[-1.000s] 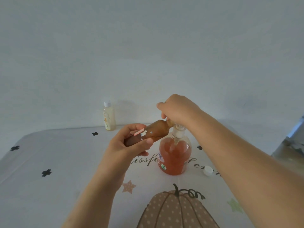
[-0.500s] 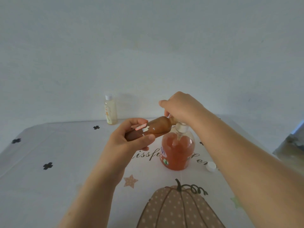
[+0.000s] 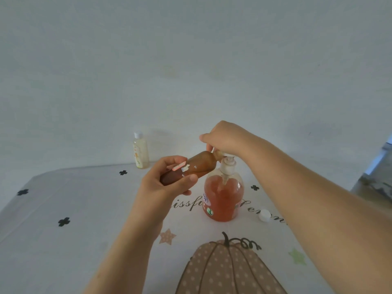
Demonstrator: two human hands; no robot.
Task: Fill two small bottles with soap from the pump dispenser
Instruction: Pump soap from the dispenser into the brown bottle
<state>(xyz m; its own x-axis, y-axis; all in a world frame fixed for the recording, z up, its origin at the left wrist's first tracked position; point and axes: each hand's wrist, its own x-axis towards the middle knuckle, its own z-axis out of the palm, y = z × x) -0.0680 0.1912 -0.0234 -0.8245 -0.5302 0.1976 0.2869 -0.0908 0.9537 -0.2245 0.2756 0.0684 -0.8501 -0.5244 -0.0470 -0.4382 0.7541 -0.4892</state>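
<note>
A clear pump dispenser (image 3: pixel 223 198) with orange-red soap stands on the table near the middle. My right hand (image 3: pixel 224 139) is closed over its white pump head, which it hides. My left hand (image 3: pixel 167 183) grips a small brown bottle (image 3: pixel 197 166), tilted nearly flat, with its mouth up against the pump spout under my right hand. A second small bottle (image 3: pixel 140 152), pale yellow with a white cap on, stands upright at the table's far edge by the wall. A loose white cap (image 3: pixel 264 215) lies on the cloth to the right of the dispenser.
The table (image 3: pixel 63 209) wears a white cloth printed with black clovers, stars, script lettering and a dotted pumpkin (image 3: pixel 229 270) at the near edge. A plain wall rises right behind the table. The table's right edge drops off near a dark area (image 3: pixel 377 179).
The pump head has come up a little under my right hand. The view has shifted slightly; the brown bottle stays at the spout in my left hand.
</note>
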